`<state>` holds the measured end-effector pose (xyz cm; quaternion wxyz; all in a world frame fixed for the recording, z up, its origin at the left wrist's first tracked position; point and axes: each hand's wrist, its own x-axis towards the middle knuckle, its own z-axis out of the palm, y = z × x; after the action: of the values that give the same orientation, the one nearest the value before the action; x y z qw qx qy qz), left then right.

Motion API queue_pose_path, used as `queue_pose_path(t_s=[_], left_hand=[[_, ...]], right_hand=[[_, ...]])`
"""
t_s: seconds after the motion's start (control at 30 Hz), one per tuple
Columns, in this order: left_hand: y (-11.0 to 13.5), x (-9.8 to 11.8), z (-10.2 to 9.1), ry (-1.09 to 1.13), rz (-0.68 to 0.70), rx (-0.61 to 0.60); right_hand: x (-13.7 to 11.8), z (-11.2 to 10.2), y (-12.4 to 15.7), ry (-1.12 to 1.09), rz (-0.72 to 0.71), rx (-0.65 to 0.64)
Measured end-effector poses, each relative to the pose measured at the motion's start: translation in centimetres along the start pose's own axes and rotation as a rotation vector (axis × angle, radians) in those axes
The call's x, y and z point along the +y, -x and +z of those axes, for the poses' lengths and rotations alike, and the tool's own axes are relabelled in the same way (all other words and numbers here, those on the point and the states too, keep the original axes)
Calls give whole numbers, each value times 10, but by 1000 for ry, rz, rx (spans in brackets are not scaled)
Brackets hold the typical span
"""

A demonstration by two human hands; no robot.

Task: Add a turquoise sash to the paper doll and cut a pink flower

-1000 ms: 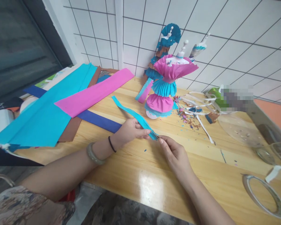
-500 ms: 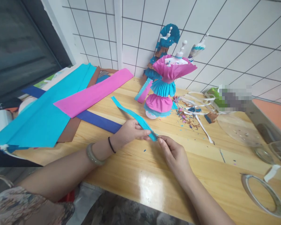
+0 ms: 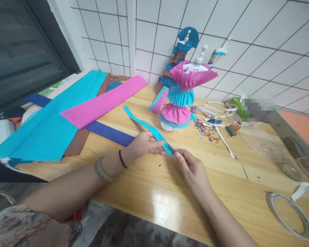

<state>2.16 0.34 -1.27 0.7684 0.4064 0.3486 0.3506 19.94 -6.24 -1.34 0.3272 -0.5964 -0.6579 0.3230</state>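
Note:
My left hand (image 3: 150, 143) pinches a narrow bright blue crepe paper strip (image 3: 144, 124) between thumb and fingers, close to its near end. The strip's far end reaches up and left over the table. At the near end, my right hand (image 3: 189, 164) is closed around what look like small scissors (image 3: 171, 148). Only a thin dark blade shows against the paper; the handles are hidden in the fingers. Beyond the hands stands a pink-and-blue ruffled paper decoration (image 3: 181, 94) with a white beaded top. A teal-and-brown one (image 3: 179, 56) stands behind it.
Left lie a large blue paper sheet (image 3: 51, 120), a pink strip (image 3: 105, 101) and a dark blue strip (image 3: 110, 133). Paper scraps (image 3: 208, 133) and white ribbon (image 3: 224, 142) are scattered at right. A tape roll (image 3: 289, 216) lies near right, beside clear plastic pieces (image 3: 260, 139).
Both hands and the strip hold nearly the same place. The thin blade at the strip's near end shows slightly differently, and the whole view has shifted a little.

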Motion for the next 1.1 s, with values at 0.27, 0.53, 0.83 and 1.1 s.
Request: queue_pose_path(t_s=[0.27, 0.53, 0.83, 1.1], left_hand=[[1, 1, 3, -3, -21, -2], [0, 0, 6, -51, -17, 4], [0, -3, 5, -130, 8, -16], [-2, -5, 4, -198, 45, -29]], right_hand=[[-1, -2, 0, 41, -4, -6], [-1, -1, 0, 33, -6, -7], [-2, -1, 1, 37, 30, -19], [-3, -1, 1, 33, -3, -28]])
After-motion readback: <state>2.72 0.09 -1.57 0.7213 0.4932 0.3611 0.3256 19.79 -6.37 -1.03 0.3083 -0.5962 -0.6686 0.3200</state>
